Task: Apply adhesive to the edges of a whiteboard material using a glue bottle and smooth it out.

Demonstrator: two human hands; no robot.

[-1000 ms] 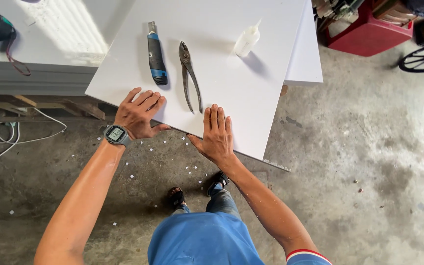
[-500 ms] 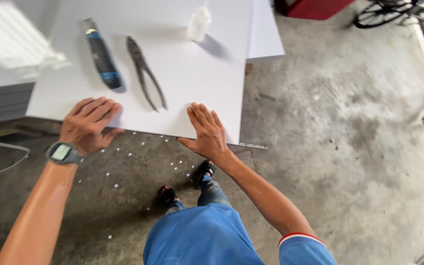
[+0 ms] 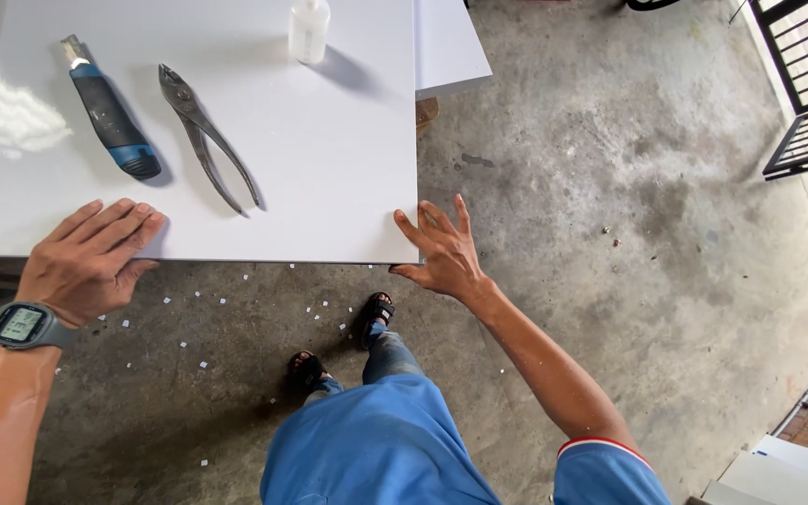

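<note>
Fingers of the left hand [image 3: 86, 262] lie flat and spread on the near edge of the white board [image 3: 329, 168]; fingers of the right hand [image 3: 443, 251] are splayed wide at its near right corner, holding nothing. The board's surface extends away from both hands. Pliers [image 3: 206, 136] lie beyond the left fingers, long axis running away and leftward; the utility knife [image 3: 109, 114] lies left of them, the plastic bottle [image 3: 309, 30] farther off. The bench beneath is hidden, and the bottle's top is cut off.
</note>
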